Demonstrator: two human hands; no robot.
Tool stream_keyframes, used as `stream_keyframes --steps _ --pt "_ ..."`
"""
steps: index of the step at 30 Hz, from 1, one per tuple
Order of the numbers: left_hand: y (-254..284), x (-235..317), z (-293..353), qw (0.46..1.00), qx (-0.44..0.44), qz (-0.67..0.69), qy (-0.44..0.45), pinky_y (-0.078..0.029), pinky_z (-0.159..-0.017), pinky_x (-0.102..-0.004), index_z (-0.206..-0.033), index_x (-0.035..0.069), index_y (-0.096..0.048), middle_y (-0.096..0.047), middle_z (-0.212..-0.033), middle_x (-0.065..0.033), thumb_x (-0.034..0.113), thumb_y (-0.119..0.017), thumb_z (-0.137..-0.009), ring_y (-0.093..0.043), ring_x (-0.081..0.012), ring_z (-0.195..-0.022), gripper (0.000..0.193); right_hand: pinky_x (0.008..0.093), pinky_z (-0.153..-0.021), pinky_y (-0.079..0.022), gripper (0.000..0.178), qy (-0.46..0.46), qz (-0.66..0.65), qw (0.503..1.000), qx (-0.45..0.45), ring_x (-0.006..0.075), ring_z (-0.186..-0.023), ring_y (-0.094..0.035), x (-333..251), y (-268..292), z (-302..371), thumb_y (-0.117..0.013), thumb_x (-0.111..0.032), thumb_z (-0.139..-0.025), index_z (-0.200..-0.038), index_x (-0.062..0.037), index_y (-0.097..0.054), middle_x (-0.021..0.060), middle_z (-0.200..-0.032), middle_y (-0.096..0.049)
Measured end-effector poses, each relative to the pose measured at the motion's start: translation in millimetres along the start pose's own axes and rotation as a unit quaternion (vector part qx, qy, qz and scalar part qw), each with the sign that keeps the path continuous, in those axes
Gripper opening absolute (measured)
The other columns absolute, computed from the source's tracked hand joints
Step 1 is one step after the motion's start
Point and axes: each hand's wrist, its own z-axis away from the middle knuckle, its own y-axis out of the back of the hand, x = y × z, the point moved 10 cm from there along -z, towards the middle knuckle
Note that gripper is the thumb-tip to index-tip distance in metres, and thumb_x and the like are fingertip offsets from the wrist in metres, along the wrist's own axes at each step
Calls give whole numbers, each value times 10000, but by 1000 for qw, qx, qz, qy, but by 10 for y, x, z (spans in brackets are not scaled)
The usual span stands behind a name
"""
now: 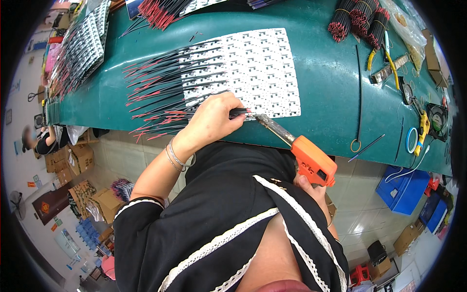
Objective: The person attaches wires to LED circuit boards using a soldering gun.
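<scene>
Steadily, I'm pinching black wires [238,112] with left hand [214,118], right hand [313,191] wrapping orange gun-shaped tool [314,159]; wanting wires motionless, metal tip [261,119] meeting them squarely.

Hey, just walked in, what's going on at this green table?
A person's left hand pinches a few dark wires over the lower edge of a white panel. The right hand grips an orange soldering tool, its tip close to the wire ends; I can't tell if they touch. Black, red-ended wires already fan out leftward from the panel's left part; its right part has none.
</scene>
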Motion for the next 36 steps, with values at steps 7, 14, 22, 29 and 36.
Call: stream_keyframes --steps 7,14,22,29,36 --pt "7 32 5 1000 1 6 -20 -444 -594 -323 -772 -17 -597 -559 -706 -128 59 -644 -663 -564 -274 -648 141 220 -396 -375 331 -10 -65 998 -18 89 -437 -440 -52 -42 -42 -562 -203 -840 -1018 59 -465 31 -562 -469" --pt "133 -90 43 994 21 111 4 -435 -600 -287 -863 -14 -548 -544 -740 -95 44 -609 -736 -542 -212 -660 152 224 -390 -378 303 -14 -97 995 -5 93 -437 -439 -113 -58 -127 -579 -201 -824 -967 50 -488 42 -563 -476" --pt "217 -90 -3 996 43 69 44 -445 -618 -270 -815 -11 -591 -585 -741 -86 57 -623 -729 -560 -184 -670 113 221 -403 -387 232 -18 -90 996 -19 98 -463 -454 -134 -68 -168 -588 -179 -817 -879 27 -501 43 -578 -483" --pt "121 -143 -30 995 21 62 70 -449 -593 -258 -799 -16 -583 -595 -692 -91 57 -632 -711 -563 -147 -623 124 222 -418 -400 291 -33 -86 995 -30 92 -500 -465 -123 -116 -186 -588 -145 -816 -1017 33 -474 35 -654 -499" --pt "145 -117 -33 997 14 51 54 -429 -567 -272 -808 -14 -559 -573 -665 -85 66 -630 -719 -531 -147 -591 139 230 -417 -370 387 -22 -57 998 -31 96 -461 -426 -151 -116 -206 -589 -196 -817 -1061 63 -436 35 -607 -466"
